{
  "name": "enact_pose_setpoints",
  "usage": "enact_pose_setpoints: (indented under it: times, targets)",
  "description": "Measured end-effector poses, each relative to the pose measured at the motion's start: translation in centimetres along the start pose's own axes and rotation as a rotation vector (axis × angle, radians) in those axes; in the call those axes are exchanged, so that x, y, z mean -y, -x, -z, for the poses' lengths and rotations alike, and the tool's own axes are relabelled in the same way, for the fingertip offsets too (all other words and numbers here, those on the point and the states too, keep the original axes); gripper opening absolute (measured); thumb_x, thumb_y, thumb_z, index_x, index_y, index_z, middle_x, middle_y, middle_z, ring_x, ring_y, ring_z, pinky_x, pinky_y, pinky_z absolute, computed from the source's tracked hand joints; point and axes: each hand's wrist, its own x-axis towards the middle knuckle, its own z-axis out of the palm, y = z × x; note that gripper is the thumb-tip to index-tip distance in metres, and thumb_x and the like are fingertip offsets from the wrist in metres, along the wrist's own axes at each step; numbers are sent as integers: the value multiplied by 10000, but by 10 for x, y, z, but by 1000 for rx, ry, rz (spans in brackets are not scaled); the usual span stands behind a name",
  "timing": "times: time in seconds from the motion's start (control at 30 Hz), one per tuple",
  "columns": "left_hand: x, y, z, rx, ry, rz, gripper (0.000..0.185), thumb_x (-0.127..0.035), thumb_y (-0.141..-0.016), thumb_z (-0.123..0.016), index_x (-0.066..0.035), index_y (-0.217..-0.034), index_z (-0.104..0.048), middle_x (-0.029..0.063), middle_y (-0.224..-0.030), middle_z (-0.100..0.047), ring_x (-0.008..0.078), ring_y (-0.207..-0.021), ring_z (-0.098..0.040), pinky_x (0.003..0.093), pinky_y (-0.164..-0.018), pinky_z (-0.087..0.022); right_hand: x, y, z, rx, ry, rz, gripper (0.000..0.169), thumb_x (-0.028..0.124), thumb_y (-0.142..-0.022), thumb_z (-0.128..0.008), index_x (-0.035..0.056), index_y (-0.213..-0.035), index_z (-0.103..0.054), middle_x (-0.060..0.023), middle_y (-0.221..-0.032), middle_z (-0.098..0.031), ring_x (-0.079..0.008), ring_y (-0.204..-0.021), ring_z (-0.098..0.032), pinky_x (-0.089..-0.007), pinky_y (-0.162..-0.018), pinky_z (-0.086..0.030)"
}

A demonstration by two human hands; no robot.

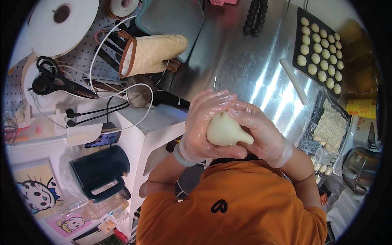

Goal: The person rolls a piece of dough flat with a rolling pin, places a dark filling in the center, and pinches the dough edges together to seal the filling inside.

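Both hands wear clear plastic gloves and meet over the near edge of a steel worktop (229,67). My left hand (202,128) is wrapped round a smooth, pale ball of dough (223,130), which tapers to a narrow tip pointing right. The thumb of my left hand lies beneath the dough. My right hand (260,131) touches the dough from the right, its fingers meeting those of my left hand at the top; its thumb side is partly hidden. A pale bangle circles my left wrist.
A dark tray (318,56) of small dough balls lies at the back right, near a white plastic strip (293,81) and a plastic-covered dough sheet (330,125). Left are an oven mitt (153,55), black-handled scissors (61,81), looping cables and a dark mug (99,171). A steel pot (358,170) stands right.
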Motion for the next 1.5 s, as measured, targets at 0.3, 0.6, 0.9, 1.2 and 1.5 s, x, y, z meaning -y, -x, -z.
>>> enact_pose_setpoints:
  times: [0.3,0.6,0.9,1.2,1.5]
  targets:
    - [7,6,-8,81,253,94,620,-227,-706,-837,-11,-1187,-509,201,-1165,-609,301,-1094,-582,446,-989,-414,-8,3,29,97,-81,22,331,143,-954,-598,-23,-1234,-534,-94,-1172,-600,-159,-1096,-596,-258,-941,-501]
    - [-2,17,-16,-64,454,577,783,-305,-636,-908,9,-1230,-505,173,-1210,-594,252,-1042,-623,351,-921,-476,-5,7,26,59,-89,103,410,133,-930,-635,-44,-1278,-509,-103,-1192,-602,-171,-1106,-595,-288,-981,-478]
    - [3,-4,6,322,608,383,817,-261,-638,-905,-2,-1288,-483,168,-1272,-583,308,-1199,-554,385,-1002,-430,-3,5,39,160,-30,-17,387,161,-903,-683,-14,-1224,-556,-72,-1120,-632,-134,-1024,-622,-256,-894,-519]
    - [9,-1,-1,89,143,6,674,-308,-652,-888,-50,-1168,-540,124,-1087,-656,322,-1028,-623,457,-941,-456,-8,5,38,161,-118,18,310,61,-897,-666,-14,-1182,-571,-69,-1088,-637,-137,-1016,-623,-257,-891,-518]
    - [7,6,-4,-16,-171,-103,724,-493,-657,-855,-92,-1168,-536,79,-1033,-632,282,-971,-608,467,-892,-448,4,12,21,9,41,55,321,75,-899,-649,-15,-1195,-565,-90,-1124,-631,-146,-1011,-624,-273,-891,-508]
